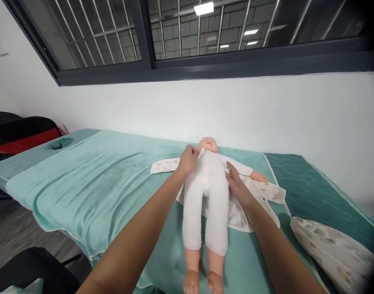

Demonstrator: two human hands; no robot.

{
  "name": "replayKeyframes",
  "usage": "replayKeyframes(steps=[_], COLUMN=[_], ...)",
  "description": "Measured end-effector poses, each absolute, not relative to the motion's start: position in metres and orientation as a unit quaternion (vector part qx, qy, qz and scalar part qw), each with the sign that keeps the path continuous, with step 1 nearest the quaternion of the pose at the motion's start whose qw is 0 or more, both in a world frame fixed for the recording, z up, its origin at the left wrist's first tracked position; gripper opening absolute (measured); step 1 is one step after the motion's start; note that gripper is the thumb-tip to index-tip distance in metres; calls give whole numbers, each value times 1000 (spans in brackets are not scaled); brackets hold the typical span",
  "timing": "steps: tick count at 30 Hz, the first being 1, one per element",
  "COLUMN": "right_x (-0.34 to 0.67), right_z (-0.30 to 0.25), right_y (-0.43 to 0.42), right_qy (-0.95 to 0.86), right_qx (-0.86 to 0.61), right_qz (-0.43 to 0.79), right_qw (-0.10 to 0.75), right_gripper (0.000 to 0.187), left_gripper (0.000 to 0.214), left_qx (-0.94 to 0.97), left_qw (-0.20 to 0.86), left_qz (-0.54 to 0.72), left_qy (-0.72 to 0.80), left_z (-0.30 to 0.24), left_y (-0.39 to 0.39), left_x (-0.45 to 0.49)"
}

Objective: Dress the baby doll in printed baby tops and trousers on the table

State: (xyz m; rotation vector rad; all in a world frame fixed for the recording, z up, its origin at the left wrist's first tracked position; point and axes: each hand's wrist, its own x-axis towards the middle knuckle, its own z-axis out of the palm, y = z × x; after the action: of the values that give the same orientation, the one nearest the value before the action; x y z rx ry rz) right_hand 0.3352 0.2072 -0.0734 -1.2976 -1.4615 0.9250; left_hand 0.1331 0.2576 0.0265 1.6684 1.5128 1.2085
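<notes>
Head view: left hand [187, 160] maybe pinches half-hidden doll [209, 192] collar.

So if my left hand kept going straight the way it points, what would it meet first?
The doll: your left hand pinches its white suit at the shoulder, pointing slightly right. Pushing on, it would probably meet the neck and head, though depth is unclear.

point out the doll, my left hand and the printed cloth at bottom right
doll [209, 183], head view, on its white belly
left hand [187, 160], head view, on the back of the hand
printed cloth [324, 241], head view, on its top face
</notes>
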Motion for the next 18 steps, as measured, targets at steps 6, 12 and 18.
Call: replayKeyframes(steps=[6,12,18], right_x=[330,331,330], right_z=[-81,-79,-69], right_y=[213,207,193], right_qy=[-632,-613,-615], right_qx=[-543,-552,-576], right_qz=[351,349,314], right_qw=[427,444,438], right_gripper=[81,80,74], left_gripper=[20,13,16], left_qx=[637,671,648], left_qw=[490,371,184], left_qz=[346,433,469], left_qy=[485,474,571], left_z=[69,55,-11], left_y=[210,170,146], left_x=[155,145,94])
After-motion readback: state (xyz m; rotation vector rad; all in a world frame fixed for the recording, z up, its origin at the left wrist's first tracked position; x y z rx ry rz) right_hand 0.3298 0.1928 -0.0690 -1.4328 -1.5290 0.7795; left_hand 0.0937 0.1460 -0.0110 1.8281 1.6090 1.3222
